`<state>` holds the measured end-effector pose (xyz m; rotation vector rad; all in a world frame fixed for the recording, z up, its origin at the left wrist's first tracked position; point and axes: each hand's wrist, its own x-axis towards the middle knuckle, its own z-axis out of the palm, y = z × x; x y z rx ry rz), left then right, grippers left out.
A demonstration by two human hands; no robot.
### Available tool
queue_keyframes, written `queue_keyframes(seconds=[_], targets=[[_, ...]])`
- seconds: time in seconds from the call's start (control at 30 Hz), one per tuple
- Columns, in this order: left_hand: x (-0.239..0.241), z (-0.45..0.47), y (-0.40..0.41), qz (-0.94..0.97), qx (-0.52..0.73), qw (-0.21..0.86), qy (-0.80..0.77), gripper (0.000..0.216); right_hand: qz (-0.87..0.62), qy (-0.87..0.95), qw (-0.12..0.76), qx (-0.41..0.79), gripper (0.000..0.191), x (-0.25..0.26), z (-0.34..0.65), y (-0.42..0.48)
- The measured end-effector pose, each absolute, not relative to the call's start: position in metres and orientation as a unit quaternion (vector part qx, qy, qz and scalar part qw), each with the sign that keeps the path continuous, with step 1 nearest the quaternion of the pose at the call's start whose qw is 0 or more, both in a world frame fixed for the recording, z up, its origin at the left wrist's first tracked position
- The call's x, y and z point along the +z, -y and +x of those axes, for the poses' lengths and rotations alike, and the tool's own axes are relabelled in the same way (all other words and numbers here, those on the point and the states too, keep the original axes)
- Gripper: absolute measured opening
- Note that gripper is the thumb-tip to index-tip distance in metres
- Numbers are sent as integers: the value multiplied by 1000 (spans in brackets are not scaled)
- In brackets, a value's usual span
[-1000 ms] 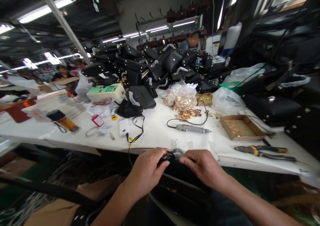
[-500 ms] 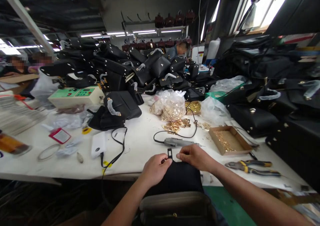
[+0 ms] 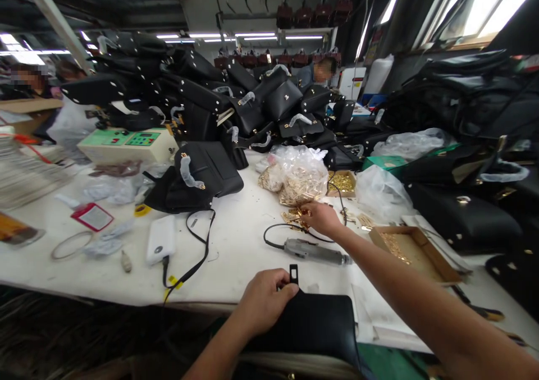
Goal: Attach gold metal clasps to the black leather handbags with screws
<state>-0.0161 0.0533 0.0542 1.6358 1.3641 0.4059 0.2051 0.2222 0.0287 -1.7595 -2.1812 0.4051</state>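
White table (image 3: 236,242): left hand (image 3: 263,307) pinches tab (image 3: 293,273); right hand (image 3: 322,217), grip unclear.

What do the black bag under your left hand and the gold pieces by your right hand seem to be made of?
The black bag looks like leather or faux leather: smooth, soft matte sheen. The gold pieces look like polished metal, glinting brightly, though plated plastic is possible.

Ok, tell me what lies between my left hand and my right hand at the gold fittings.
Head view: a grey corded power tool lies on the white table between the left hand, pinching the tab of the black bag, and the right hand.
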Motion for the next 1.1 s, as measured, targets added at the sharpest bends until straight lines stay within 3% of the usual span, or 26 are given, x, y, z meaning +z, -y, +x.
queue_keyframes(seconds=[0.17,0.33,0.47,0.63,0.73,0.9,1.1], targets=[[65,-15,-40,697,101,440,-557,21,-623,749,168,151,22,23,203,-226],[63,-14,-39,706,128,381,-583,22,-639,699,246,204,29,32,209,-217],[59,-14,-36,698,151,410,-568,24,-604,675,289,309,33,54,205,-187],[53,-21,-27,688,197,448,-535,29,-471,605,355,535,35,77,195,-126],[61,-26,-19,699,209,437,-525,34,-436,573,367,589,38,82,192,-95],[81,-29,-3,753,202,319,-538,32,-439,573,381,578,39,85,193,-56],[76,-25,28,808,248,201,-495,21,-393,679,487,384,12,78,196,0]])
